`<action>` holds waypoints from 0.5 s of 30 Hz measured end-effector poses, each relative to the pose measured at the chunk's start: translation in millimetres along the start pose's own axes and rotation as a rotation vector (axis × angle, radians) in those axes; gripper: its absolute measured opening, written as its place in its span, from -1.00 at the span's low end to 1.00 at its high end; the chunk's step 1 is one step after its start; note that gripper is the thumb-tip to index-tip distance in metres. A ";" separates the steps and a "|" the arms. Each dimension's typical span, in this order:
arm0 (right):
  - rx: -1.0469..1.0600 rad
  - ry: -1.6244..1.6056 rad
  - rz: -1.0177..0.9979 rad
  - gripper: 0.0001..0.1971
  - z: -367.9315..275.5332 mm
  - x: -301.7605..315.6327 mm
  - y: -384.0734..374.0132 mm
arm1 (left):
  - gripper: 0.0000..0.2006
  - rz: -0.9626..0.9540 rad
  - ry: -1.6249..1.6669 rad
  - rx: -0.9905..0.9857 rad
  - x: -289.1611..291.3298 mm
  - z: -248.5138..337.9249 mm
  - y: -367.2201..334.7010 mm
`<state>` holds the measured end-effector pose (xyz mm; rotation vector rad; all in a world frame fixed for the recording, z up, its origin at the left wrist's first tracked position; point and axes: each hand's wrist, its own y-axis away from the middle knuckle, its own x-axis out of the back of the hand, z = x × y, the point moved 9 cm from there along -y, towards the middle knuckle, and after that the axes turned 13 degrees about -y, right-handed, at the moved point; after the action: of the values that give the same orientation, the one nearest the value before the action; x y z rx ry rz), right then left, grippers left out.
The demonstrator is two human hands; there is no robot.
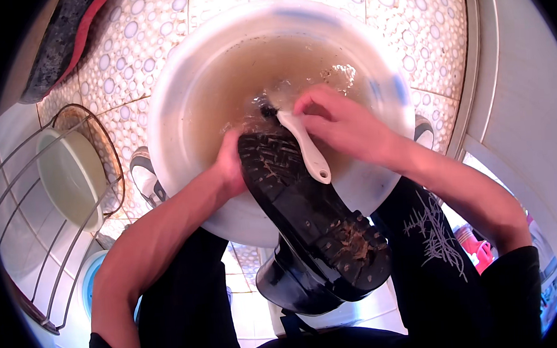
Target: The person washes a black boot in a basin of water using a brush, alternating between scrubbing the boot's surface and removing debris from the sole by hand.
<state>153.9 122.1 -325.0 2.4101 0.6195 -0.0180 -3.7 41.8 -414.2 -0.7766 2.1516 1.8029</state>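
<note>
A black rubber boot [306,217] lies sole up across the near rim of a wide white basin [180,71]. Brown mud clings to its heel tread, and its shaft hangs down toward me. Beside the toe, my left hand [229,164] grips the boot, most of its fingers hidden underneath. My right hand [329,115] is closed at the neck of a scrubbing brush [307,145]. The brush's white handle points back over the sole, and its dark bristles are at the water just beyond the toe. Murky brown water [222,88] fills the basin, rippling near the brush.
On the left, a wire rack [37,182] stands by a pale green bowl [71,177]. A light blue tub [92,281] is below it. My shoes flank the basin on a patterned tile floor [130,43]. A pale panel [529,95] rises at the right.
</note>
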 end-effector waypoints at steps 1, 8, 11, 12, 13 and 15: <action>-0.116 0.044 0.153 -0.62 8.0 5.7 -4.0 | -0.40 0.030 -0.030 -0.017 -1.3 0.4 3.0; -0.160 0.261 0.166 -0.54 -5.9 5.5 -29.5 | -0.42 -0.305 0.023 0.009 -18.4 6.5 2.5; -0.247 0.187 0.020 -0.49 -11.8 8.2 -16.5 | -0.45 -0.366 0.083 -0.007 -20.8 8.0 1.6; -0.227 0.197 -0.013 -0.50 -26.1 4.5 -3.8 | -0.45 -0.364 0.085 -0.008 -24.7 7.2 2.8; -0.205 0.206 -0.046 -0.51 -33.5 -0.2 4.7 | -0.46 -0.291 0.091 0.011 -24.4 5.6 2.3; -0.161 0.183 -0.046 -0.49 -38.6 -4.6 13.8 | -0.46 -0.219 0.098 0.029 -24.0 3.6 2.9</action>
<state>150.5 133.5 -285.5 2.2570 0.7309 0.2266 14.3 51.6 -400.7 -1.0679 2.0528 1.6521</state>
